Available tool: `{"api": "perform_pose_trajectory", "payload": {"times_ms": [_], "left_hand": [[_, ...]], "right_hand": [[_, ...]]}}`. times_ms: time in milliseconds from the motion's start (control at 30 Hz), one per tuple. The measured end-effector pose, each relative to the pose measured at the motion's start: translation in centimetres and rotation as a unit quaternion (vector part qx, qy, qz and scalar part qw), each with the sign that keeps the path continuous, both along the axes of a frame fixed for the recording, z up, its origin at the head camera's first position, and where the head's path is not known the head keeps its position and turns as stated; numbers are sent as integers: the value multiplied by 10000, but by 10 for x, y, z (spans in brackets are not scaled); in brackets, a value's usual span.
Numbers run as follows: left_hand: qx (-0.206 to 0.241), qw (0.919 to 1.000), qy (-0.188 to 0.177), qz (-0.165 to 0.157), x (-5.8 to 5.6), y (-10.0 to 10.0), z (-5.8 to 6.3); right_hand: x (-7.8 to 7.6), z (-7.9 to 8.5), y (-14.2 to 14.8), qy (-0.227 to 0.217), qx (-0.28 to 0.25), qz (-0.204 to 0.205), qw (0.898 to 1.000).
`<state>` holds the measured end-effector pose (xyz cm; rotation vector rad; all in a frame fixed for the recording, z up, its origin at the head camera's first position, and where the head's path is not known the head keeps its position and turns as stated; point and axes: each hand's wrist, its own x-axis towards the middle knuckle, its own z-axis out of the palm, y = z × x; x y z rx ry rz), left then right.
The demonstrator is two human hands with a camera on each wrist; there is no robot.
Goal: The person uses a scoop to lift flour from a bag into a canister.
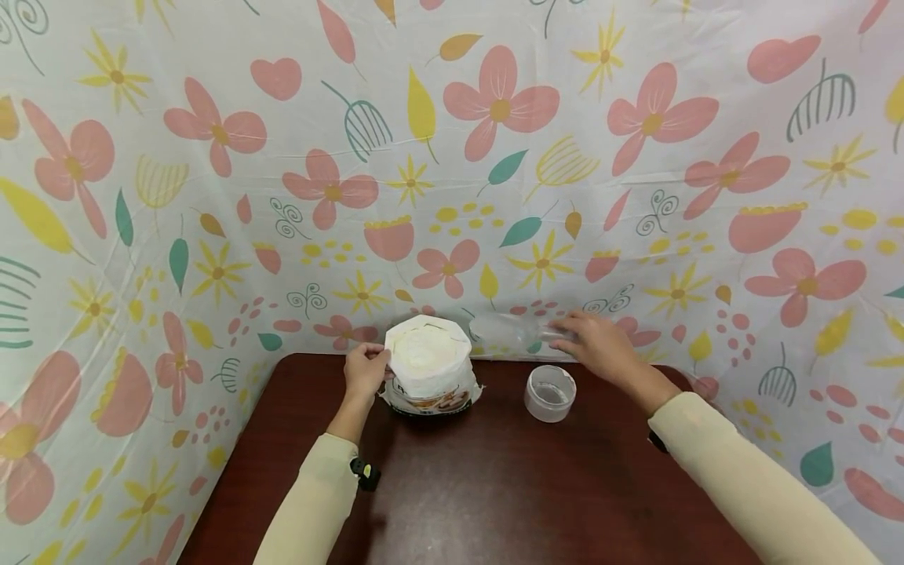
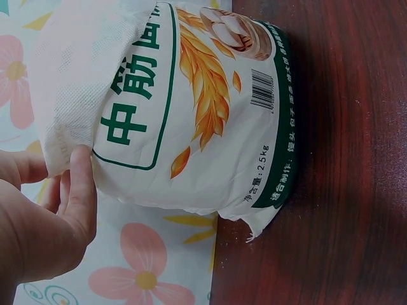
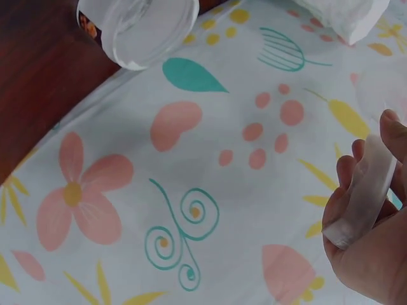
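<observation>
An open white bag of flour (image 1: 431, 384) stands upright at the table's far edge, pale powder showing inside its folded-down mouth. My left hand (image 1: 367, 373) pinches the bag's rolled rim between thumb and fingers; the left wrist view shows the printed wheat ear and "2.5kg". In my right hand (image 1: 600, 345) is a clear plastic scoop (image 1: 497, 331), gripped by its handle (image 3: 365, 197). The scoop's bowl points left toward the bag, raised in front of the curtain. Below and beside the right hand, a clear round plastic jar (image 1: 550, 404) sits with its mouth uncovered.
The dark red-brown table (image 1: 494, 494) ends just behind the bag and jar. A flower-patterned curtain (image 1: 452, 196) hangs close behind the table and along both sides.
</observation>
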<state>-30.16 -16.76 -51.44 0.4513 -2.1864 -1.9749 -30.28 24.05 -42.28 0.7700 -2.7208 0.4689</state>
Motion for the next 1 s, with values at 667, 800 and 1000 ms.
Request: {"api": "perform_pose_trajectory", "payload": {"times_ms": [667,800,1000], "left_hand": [[33,10000,77,17,-1,1,-1],[32,10000,64,14,-1,1,-1],[24,10000,53,32,-1,0,-2]], "right_hand": [[-13,23,-21,284,-190,241,9991],[-16,28,-27,187,-21,274,9994],[-22,36,-39,93,459,428,9980]]}}
